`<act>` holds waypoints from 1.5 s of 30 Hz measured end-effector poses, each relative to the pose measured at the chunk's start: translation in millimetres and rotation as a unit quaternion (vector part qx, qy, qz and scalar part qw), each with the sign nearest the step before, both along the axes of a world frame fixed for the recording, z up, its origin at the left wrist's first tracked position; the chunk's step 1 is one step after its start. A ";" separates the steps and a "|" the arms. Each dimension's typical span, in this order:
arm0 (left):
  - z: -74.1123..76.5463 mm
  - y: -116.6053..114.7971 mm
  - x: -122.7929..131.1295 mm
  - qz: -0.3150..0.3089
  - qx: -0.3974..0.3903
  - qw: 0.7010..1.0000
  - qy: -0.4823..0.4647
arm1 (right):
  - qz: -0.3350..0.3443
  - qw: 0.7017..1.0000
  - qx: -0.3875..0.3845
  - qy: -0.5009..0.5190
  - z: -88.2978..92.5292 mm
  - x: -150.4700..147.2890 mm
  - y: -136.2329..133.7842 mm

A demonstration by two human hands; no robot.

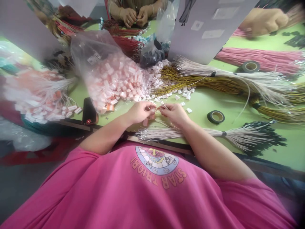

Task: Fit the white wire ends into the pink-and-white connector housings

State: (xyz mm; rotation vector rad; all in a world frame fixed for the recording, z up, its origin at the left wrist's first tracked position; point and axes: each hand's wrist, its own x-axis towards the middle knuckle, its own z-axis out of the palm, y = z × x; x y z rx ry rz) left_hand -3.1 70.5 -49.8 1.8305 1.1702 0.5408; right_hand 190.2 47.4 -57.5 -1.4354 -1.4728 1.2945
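Observation:
My left hand (142, 112) and my right hand (175, 114) meet over the near edge of the green table, fingertips almost touching. A pale thin wire (162, 102) shows at the right fingertips, which are pinched together. The left thumb and forefinger are also closed in a pinch; what sits between them is too small to name. Below the hands lies a bundle of white wires (159, 134), passing under my right forearm to black ends (264, 138). A pinkish connector piece (145, 122) is just beneath the left hand.
A clear bag of pink-white connectors (121, 78) stands ahead, with small white connectors (188, 92) scattered beside it. A phone (90, 111) and a wired connector pile (40, 98) are left. Tape (215, 117) and yellow wires (209, 83) lie right. Co-workers' hands (135, 16) work beyond.

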 end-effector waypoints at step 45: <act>2.5 -4.1 9.7 0.027 -0.246 0.939 -0.240 | -0.017 0.999 0.011 -0.050 6.5 -1.1 -0.2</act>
